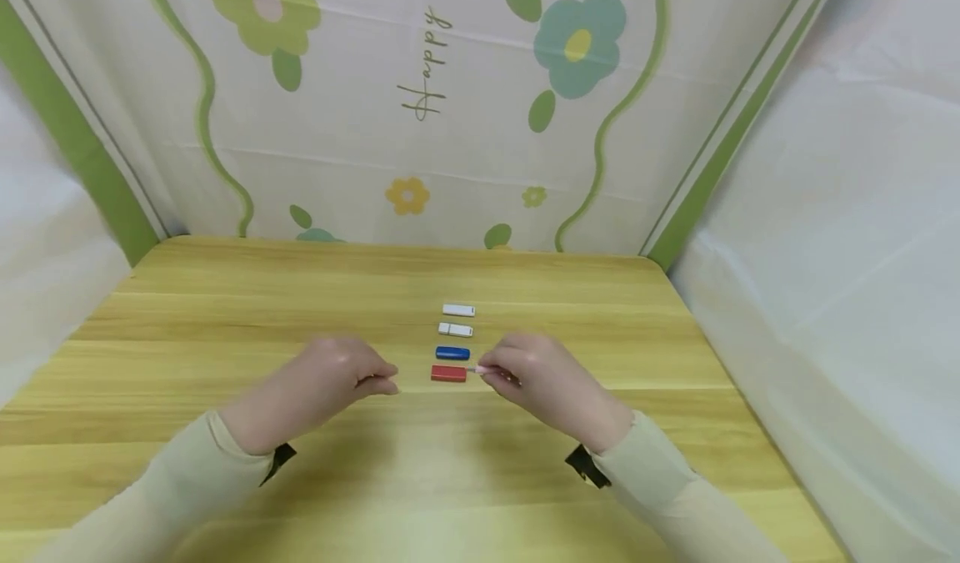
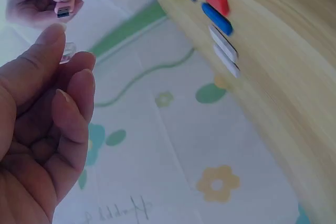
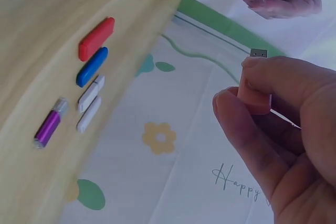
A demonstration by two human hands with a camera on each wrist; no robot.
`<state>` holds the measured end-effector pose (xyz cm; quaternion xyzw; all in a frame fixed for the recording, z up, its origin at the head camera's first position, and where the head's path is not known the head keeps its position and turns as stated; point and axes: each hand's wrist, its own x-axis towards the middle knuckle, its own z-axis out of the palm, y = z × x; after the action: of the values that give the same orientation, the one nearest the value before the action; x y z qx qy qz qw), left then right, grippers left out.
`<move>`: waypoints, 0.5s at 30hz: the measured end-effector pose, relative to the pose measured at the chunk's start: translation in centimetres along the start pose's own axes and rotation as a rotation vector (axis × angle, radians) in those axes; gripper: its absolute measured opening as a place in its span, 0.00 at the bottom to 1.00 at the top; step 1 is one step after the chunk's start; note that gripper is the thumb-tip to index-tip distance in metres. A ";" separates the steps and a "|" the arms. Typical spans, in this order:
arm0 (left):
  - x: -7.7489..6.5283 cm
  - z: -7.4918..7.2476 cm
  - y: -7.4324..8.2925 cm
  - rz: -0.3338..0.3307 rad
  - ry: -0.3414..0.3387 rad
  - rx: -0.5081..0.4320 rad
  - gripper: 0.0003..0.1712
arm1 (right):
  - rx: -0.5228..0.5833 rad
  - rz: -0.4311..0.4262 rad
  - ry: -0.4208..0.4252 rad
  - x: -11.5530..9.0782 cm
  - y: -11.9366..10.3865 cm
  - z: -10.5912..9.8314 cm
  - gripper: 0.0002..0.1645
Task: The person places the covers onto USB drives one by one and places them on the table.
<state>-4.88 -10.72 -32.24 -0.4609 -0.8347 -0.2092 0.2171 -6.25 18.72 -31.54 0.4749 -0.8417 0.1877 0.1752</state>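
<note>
My right hand pinches a pink USB stick between thumb and fingers, its bare metal connector pointing toward the left hand. A small clear cap sits between the thumb and forefinger of my left hand. The two hands are apart, a short gap between them over the table. Lying between and beyond them in the head view are a red USB stick, a blue one and two white ones. A purple USB stick shows in the wrist views; the right hand hides it from the head camera.
The wooden table has rounded far corners. Behind it hangs a white cloth printed with flowers, and white sheets close in both sides.
</note>
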 end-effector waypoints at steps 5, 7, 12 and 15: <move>0.5 1.1 1.8 0.043 0.055 -0.031 0.09 | -0.024 -0.024 0.024 -2.4 -0.6 -0.4 0.05; 0.6 1.6 2.4 0.054 0.066 -0.050 0.10 | -0.021 -0.012 0.028 -3.2 -0.9 -0.6 0.06; 0.9 2.9 3.6 0.067 0.078 -0.060 0.10 | -0.021 0.020 0.038 -4.5 -1.5 -0.8 0.06; 1.3 3.5 4.2 0.071 0.084 -0.058 0.09 | -0.022 -0.001 0.071 -5.1 -1.8 -0.9 0.08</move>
<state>-2.43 -5.88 -33.76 -0.4872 -0.8016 -0.2444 0.2457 -2.16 22.02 -32.90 0.4665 -0.8368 0.1948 0.2102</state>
